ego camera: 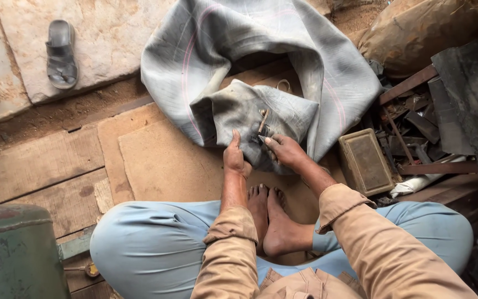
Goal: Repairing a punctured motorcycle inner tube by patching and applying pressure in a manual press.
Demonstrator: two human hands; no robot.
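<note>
Fingers (265,140) of right hand (284,150) pinched on small tool at valve stem (263,119) of grey inner tube (250,72) — spread over board (161,160). Left hand (234,158) pressed open, thumb up, on folded rubber. Closed metal box (365,160) near board's right edge — contents unseen.

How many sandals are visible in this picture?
1. A grey sandal lies on the stone slab at upper left, far from both hands. Its pair may be out of view.
</note>
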